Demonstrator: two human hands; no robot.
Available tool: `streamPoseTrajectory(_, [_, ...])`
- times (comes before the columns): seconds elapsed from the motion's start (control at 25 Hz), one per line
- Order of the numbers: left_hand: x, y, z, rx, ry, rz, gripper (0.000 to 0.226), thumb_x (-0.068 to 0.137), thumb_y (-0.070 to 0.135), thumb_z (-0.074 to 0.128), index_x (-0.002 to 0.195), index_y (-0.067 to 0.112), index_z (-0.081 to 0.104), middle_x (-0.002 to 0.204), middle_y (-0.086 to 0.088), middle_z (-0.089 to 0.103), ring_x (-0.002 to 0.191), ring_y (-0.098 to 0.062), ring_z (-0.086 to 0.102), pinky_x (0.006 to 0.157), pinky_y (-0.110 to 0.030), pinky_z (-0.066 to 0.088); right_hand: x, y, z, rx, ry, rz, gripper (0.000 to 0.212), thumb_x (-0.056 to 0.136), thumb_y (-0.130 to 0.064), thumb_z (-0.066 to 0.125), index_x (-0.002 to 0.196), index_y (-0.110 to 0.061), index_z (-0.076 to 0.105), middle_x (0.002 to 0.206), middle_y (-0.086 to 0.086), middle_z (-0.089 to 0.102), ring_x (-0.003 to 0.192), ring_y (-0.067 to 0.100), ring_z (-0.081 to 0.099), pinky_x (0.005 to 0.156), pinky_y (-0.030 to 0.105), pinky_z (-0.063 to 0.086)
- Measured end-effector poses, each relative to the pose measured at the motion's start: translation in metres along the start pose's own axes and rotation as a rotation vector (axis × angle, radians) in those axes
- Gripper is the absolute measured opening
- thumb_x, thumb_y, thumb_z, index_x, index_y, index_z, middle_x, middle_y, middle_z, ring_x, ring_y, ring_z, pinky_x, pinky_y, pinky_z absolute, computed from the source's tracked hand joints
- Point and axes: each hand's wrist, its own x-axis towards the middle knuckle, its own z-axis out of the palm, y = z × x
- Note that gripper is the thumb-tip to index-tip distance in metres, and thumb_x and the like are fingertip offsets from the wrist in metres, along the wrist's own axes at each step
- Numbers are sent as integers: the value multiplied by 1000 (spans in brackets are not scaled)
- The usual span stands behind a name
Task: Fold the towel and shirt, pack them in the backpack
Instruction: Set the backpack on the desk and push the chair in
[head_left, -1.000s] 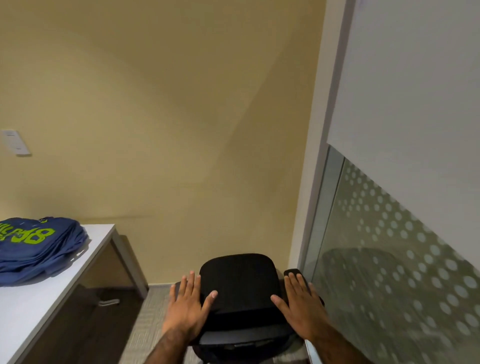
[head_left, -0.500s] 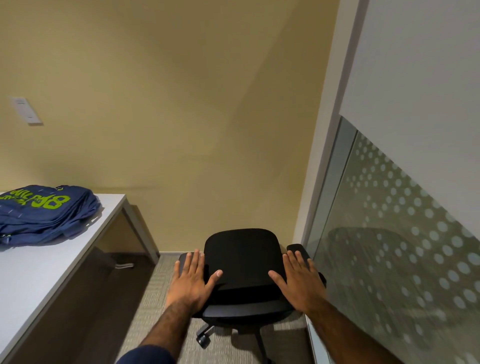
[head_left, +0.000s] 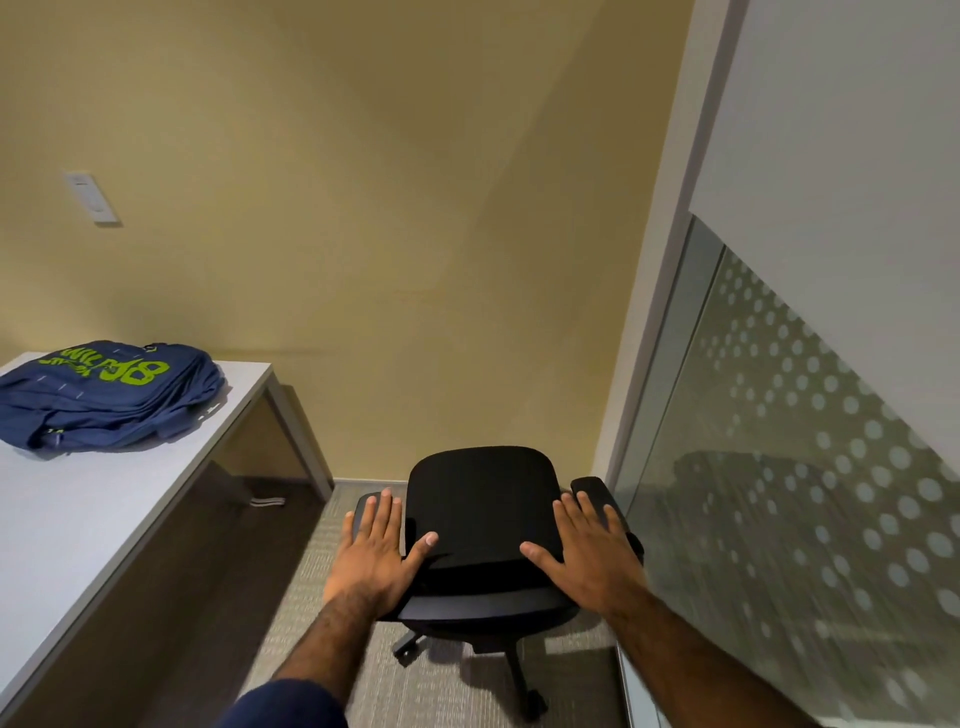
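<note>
A dark blue backpack with lime-green lettering lies flat on the far end of a white table at the left. My left hand and my right hand are stretched out flat, palms down, fingers apart, in front of a black office chair. Both hands hold nothing and are well to the right of the backpack. No towel or shirt is in view.
The black office chair stands on grey carpet in the corner between a yellow wall and a frosted glass partition with a dot pattern on the right. A white switch plate is on the wall. A white cable lies under the table.
The view has pulled back and tilted down, so the chair and its wheeled base show more fully and more of the backpack and table has come into view. My hands stay spread over the chair.
</note>
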Motion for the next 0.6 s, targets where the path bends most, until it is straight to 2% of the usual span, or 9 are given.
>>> streamPoseTrajectory(0.16, [-23,-12,3,7,-5,-10,126,53,84,-44,157,17,-20,165,-2,-29,151,-20,-29,125,-47,-13,-17,-14,8,1,20,-7,120,71,-93,-11,162,-17,8,171,3,3,157,20,-6,126,49,-2])
streamPoseTrajectory(0.4, [-73,-39,13,-8,5,-34,127,52,84,-46,157,17,-20,166,-3,-27,151,-20,-28,126,-47,-11,-56,-47,23,-15,37,-18,118,73,-91,-11,163,-17,8,171,3,3,157,20,-5,126,48,-3])
streamPoseTrajectory(0.52, [-105,-55,19,-18,41,-67,120,61,83,-40,158,18,-18,166,-2,-26,152,-20,-26,125,-48,-14,-80,-68,31,-23,28,-3,115,76,-89,-10,163,-16,8,171,3,4,157,20,-5,126,49,-2])
streamPoseTrajectory(0.6, [-128,-65,21,-26,73,-130,105,75,81,-29,158,18,-17,165,-2,-27,152,-20,-26,124,-49,-17,-96,-84,36,-19,60,63,104,85,-85,-1,162,-15,7,171,4,4,157,22,-4,126,49,-3])
